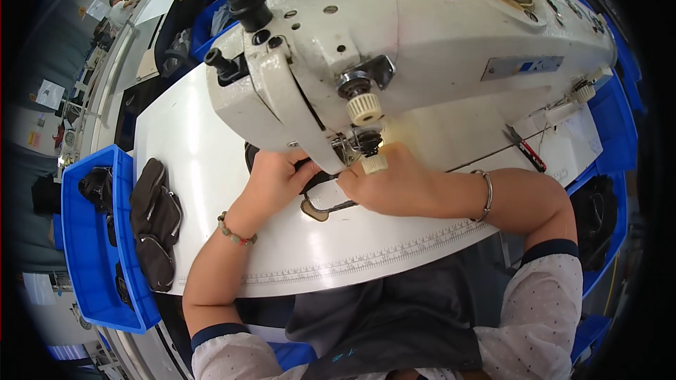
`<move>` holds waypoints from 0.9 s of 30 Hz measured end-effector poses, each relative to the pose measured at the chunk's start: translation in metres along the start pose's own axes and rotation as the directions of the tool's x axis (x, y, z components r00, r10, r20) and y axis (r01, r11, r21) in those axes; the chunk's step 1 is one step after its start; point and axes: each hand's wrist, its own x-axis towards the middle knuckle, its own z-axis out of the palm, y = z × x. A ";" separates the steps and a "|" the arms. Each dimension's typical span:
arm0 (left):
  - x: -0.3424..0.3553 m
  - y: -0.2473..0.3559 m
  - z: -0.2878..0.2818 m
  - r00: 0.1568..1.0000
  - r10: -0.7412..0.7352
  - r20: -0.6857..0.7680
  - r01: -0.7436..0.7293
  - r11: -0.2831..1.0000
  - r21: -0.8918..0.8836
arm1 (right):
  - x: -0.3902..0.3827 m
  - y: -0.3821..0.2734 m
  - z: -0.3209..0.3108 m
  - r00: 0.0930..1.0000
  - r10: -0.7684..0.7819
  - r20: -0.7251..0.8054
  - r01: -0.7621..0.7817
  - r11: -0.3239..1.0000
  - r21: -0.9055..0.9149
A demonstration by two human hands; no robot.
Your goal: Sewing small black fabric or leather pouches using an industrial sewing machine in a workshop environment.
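Note:
A white sewing machine (pixel 436 42) stands over a white tabletop (pixel 282 260). Close by its needle area, my left hand (pixel 274 181) pinches a dark fabric piece (pixel 322 179) between thumb and fingers. My right hand (pixel 387 181) is closed at the other side of the same piece, its fingertips partly hidden behind the machine's tension knob. Part of the piece curves toward me and ends in a tan-faced tab (pixel 315 211) lying on the table. The machine head and my hands hide the needle and the rest of the fabric.
Dark zippered pouches (pixel 153 225) lie along the table's left edge, beside a blue bin (pixel 95 253) holding more dark items. Red-and-black thread snips (pixel 527 149) rest right of the machine. A printed ruler (pixel 366 262) follows the front edge. Another blue bin (pixel 616 134) stands at right.

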 end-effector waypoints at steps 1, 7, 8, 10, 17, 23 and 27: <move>0.000 0.000 0.000 0.999 -0.049 0.014 0.049 0.998 -0.027 | 0.001 0.005 0.003 0.997 0.036 -0.064 -0.032 0.998 0.062; 0.003 0.001 -0.004 1.000 -0.003 0.009 0.003 0.999 -0.047 | 0.007 0.013 0.011 0.971 -0.014 -0.237 0.004 0.999 -0.044; 0.003 0.002 -0.005 1.000 -0.005 0.008 0.005 0.999 -0.046 | 0.007 0.014 0.013 0.974 -0.032 -0.225 0.013 0.996 -0.086; 0.004 0.002 -0.006 0.999 -0.021 0.031 0.024 0.997 -0.072 | 0.009 0.015 0.015 0.967 -0.049 -0.251 0.023 0.994 -0.106; 0.005 0.000 -0.005 0.999 0.013 0.050 -0.007 0.994 -0.107 | 0.005 0.027 0.020 0.998 -0.051 -0.039 0.051 0.999 -0.004; 0.002 0.000 -0.002 0.999 0.054 -0.008 -0.054 0.999 0.004 | 0.004 0.018 -0.006 0.995 -0.040 0.096 0.033 0.997 0.074; 0.001 0.002 -0.001 0.997 0.068 -0.021 -0.067 0.996 0.057 | 0.002 -0.006 -0.022 0.971 -0.076 0.225 0.100 0.990 -0.096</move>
